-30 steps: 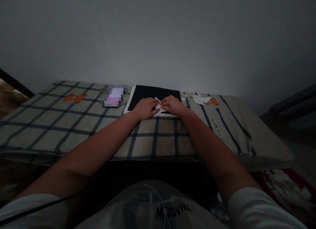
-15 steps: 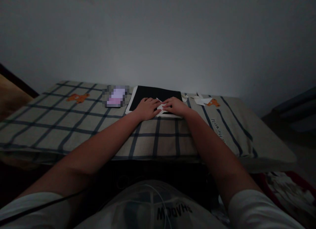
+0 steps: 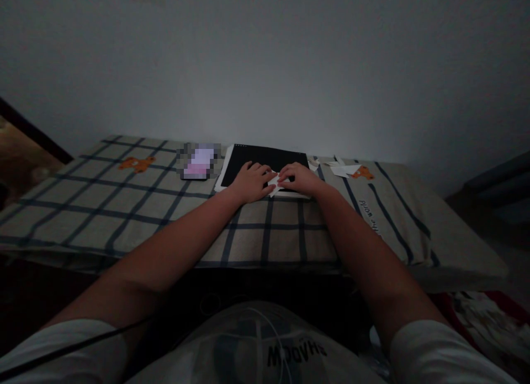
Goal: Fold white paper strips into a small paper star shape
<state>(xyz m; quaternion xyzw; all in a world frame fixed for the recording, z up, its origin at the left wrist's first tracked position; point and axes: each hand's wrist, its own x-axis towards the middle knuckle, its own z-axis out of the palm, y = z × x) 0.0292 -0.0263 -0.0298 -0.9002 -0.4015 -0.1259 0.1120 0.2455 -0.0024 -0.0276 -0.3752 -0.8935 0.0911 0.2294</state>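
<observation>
A small white piece of paper (image 3: pixel 274 181), apparently folded to a point, lies on a black flat sheet or folder (image 3: pixel 256 155). My left hand (image 3: pixel 252 182) rests flat over the paper's left side, fingers stretched out and thumb apart below them. From the right, my right hand (image 3: pixel 301 178) touches the paper with its fingertips, fingers spread and slightly bent. Both hands cover parts of the paper, so its full outline is hidden. White sheets (image 3: pixel 224 171) stick out from under the black one.
A phone (image 3: pixel 200 163) with a lit, blurred screen lies to the left on the checked cloth (image 3: pixel 141 207). White paper scraps (image 3: pixel 344 170) are at the right, beside a printed bear (image 3: pixel 363 173). A pale wall (image 3: pixel 265 69) rises behind the table.
The view has shifted slightly, so everything appears a little further right. Both hands stay on the paper, with only slight finger movement.
</observation>
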